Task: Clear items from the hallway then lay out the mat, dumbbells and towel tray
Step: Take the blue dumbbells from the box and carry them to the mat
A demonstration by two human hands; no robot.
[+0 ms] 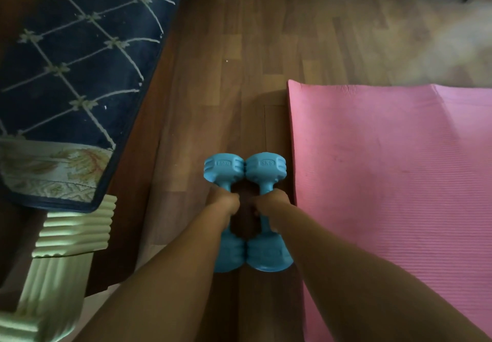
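Note:
Two blue dumbbells lie side by side on the wooden floor, their heads touching. My left hand (222, 202) grips the handle of the left dumbbell (223, 167). My right hand (270, 203) grips the handle of the right dumbbell (266, 167). A pink mat (386, 182) lies flat on the floor just to the right of the dumbbells, its left edge almost touching the right one. No towel tray is in view.
A dark blue patterned rug (80, 75) covers the floor at the left. A pale green fluted pillar base (66, 235) stands at the lower left. Bare wooden floor (266, 49) stretches ahead beyond the dumbbells and mat.

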